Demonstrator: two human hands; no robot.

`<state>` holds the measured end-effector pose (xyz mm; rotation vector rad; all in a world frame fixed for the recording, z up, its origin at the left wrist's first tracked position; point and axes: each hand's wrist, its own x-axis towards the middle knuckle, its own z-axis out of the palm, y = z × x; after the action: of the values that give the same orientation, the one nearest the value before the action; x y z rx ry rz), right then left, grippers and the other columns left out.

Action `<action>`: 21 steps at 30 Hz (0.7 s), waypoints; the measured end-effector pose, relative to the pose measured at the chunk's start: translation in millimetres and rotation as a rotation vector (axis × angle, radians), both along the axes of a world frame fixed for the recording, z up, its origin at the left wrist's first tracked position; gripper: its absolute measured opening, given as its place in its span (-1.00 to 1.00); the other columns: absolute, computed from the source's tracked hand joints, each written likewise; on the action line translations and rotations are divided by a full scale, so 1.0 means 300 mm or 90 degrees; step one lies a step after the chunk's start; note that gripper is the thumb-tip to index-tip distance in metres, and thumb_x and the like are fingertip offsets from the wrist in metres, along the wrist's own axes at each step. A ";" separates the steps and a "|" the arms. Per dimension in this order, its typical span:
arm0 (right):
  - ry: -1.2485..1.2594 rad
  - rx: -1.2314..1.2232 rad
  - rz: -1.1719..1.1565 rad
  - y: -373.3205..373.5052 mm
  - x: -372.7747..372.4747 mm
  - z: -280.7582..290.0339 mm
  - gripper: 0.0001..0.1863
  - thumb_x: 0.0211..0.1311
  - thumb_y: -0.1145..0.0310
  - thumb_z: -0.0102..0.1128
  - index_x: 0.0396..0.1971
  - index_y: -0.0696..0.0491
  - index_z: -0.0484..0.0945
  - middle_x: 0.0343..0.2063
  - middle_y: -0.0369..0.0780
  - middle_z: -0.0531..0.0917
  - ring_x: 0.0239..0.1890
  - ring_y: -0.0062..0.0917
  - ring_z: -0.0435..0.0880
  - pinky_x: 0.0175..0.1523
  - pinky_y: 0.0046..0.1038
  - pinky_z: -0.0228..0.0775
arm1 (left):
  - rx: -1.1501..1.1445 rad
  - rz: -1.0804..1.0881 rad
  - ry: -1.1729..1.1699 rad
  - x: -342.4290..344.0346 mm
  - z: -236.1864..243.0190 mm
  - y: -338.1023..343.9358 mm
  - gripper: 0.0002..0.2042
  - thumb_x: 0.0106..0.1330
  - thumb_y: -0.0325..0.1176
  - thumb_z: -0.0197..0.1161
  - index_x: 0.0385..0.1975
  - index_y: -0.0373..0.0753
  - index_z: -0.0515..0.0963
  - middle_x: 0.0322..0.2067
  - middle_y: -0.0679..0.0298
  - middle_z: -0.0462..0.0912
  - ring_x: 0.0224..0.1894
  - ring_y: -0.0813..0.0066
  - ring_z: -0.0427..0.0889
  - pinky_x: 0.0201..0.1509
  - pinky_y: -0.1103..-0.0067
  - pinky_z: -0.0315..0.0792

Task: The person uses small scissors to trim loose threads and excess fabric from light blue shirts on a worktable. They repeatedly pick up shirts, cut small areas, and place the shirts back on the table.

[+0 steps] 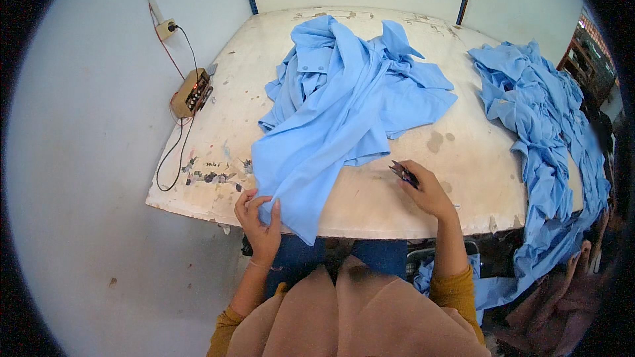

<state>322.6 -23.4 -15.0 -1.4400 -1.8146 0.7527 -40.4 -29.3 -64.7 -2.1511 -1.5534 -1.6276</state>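
Observation:
A light blue shirt (pixel 331 106) lies crumpled over the middle of the table, with a buttoned part showing near its far left side. One panel of it stretches toward me and hangs slightly past the near edge. At that panel's left border, my left hand (pixel 261 225) pinches the cloth between thumb and bent fingers. To the right of the panel, my right hand (pixel 426 192) is closed round small dark thread snips (pixel 403 174), their points toward the shirt. The snips are apart from the cloth.
More light blue garments (pixel 536 112) are heaped along the table's right side and hang over its edge. A brown box (pixel 192 92) with cables sits at the left edge by the wall, below a socket (pixel 167 28). Another person's hand (pixel 582 256) shows at the lower right.

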 end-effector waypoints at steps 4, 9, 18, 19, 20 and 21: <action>0.294 0.093 -0.057 -0.173 -0.116 -0.038 -0.66 0.27 0.50 0.14 0.05 0.18 0.45 -0.30 -0.30 0.54 -0.25 -0.61 0.43 -0.12 -0.53 0.30 | -0.068 -0.412 0.080 0.006 0.027 -0.101 -0.78 0.26 -0.42 0.32 -0.11 -0.19 0.59 0.07 0.10 0.58 0.02 0.24 0.60 0.08 0.40 0.47; 0.269 0.095 -0.239 -0.261 -0.178 -0.003 -0.71 0.27 0.53 0.16 -0.01 0.14 0.50 -0.47 -0.42 0.27 -0.41 -0.73 0.23 -0.29 -0.66 0.10 | -0.338 -0.758 0.075 0.051 0.121 -0.151 -0.80 0.30 -0.47 0.27 -0.09 -0.19 0.63 -0.03 0.16 0.65 -0.05 0.23 0.66 0.01 0.46 0.55; -0.041 0.035 0.045 -0.330 -0.317 0.017 -0.68 0.08 0.34 0.41 -0.15 0.04 0.59 -0.33 -0.18 0.66 -0.31 -0.38 0.64 -0.27 -0.42 0.35 | -0.833 -0.816 -0.271 -0.084 -0.008 -0.198 -0.74 0.48 -0.33 0.11 0.04 -0.31 0.54 -0.14 0.21 0.66 -0.16 0.57 0.62 -0.03 0.61 0.50; -0.094 0.045 0.035 -0.336 -0.332 0.007 -0.68 0.06 0.33 0.41 -0.16 0.02 0.58 -0.31 -0.19 0.66 -0.30 -0.34 0.63 -0.24 -0.39 0.35 | -0.854 -0.830 -0.273 -0.074 -0.013 -0.204 -0.73 0.49 -0.32 0.10 0.05 -0.30 0.54 -0.13 0.21 0.66 -0.15 0.57 0.61 -0.02 0.61 0.49; -0.147 0.054 0.026 -0.346 -0.344 -0.016 -0.67 0.04 0.32 0.42 -0.16 0.00 0.58 -0.30 -0.19 0.66 -0.28 -0.30 0.62 -0.20 -0.35 0.35 | -0.876 -0.844 -0.274 -0.051 -0.016 -0.214 -0.72 0.49 -0.30 0.09 0.06 -0.30 0.53 -0.12 0.21 0.65 -0.14 0.58 0.60 -0.02 0.61 0.48; -0.200 0.063 0.018 -0.356 -0.351 -0.045 -0.67 0.03 0.31 0.42 -0.17 -0.02 0.58 -0.28 -0.20 0.66 -0.27 -0.26 0.62 -0.17 -0.32 0.35 | -0.898 -0.858 -0.276 -0.027 -0.017 -0.223 -0.72 0.50 -0.29 0.08 0.08 -0.29 0.52 -0.12 0.22 0.65 -0.13 0.58 0.60 -0.01 0.62 0.47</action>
<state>217.4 -130.4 -28.6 -1.5363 -2.0793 0.4613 -48.4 -96.2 -70.0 -4.6139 -1.5454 -0.9768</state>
